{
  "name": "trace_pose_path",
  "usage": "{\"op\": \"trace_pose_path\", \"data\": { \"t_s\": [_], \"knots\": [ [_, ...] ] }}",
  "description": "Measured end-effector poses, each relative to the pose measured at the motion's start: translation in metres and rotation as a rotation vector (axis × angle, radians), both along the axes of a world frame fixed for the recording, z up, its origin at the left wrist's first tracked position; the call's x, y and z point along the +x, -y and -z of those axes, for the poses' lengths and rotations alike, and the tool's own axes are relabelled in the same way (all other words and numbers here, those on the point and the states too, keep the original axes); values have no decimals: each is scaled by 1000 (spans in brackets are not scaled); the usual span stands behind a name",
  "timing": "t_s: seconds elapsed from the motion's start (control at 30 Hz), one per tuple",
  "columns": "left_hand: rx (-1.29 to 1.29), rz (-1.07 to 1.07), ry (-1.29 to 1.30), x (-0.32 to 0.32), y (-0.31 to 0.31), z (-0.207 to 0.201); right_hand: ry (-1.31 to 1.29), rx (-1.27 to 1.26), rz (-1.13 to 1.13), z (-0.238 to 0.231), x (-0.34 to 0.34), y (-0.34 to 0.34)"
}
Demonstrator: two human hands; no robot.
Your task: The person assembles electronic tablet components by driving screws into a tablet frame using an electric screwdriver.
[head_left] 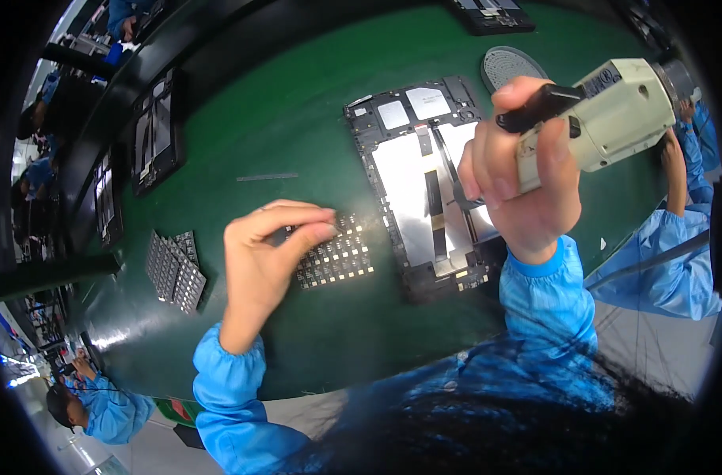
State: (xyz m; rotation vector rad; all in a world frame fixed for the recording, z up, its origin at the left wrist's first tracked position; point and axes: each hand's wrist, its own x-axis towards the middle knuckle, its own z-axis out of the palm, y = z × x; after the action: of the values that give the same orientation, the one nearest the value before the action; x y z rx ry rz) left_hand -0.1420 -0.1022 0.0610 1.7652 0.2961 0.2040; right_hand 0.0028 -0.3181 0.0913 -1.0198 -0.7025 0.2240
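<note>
My right hand (527, 174) is wrapped round a cream power tool (614, 119) with a black lever, which looks like an electric screwdriver; its working tip is hidden. It is held up over the right side of an opened tablet-like device (397, 182) with a black frame and silver plates. My left hand (270, 245) is closed in a pinch of thumb and forefinger. Its fingertips are over a sheet of small dark parts with pale pads (337, 261), left of the device. Whatever the pinch may hold is too small to make out.
More part sheets (175, 273) lie at the left on the green table (242, 103). A thin dark strip (267, 177) lies beyond my left hand. A round grey perforated tray (510, 67) stands behind the device. Other opened devices (157, 131) rest left and far. Co-workers in blue sit around.
</note>
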Motion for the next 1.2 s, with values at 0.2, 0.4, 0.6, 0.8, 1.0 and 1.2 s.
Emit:
{"op": "trace_pose_path", "data": {
  "t_s": [0.2, 0.4, 0.6, 0.8, 1.0, 1.2],
  "knots": [
    [-90, 175, -185, 2, 55, -2, -39, -36, 0, -1, -3, 6],
    [260, 163, -109, -1, 65, 4, 10, -127, -1, -5, -6, 8],
    [191, 118, -129, -1, 70, 14, -5, -160, -1, -6, -9, 3],
    [-229, 42, -324, -1, 72, 18, 24, -169, -60, 5, -23, -10],
    [-392, 74, -262, -1, 65, 24, -44, -243, -82, 15, -38, -25],
    [-390, 98, -243, 0, 62, 23, -4, -312, -122, 19, -38, -22]
  ]
}}
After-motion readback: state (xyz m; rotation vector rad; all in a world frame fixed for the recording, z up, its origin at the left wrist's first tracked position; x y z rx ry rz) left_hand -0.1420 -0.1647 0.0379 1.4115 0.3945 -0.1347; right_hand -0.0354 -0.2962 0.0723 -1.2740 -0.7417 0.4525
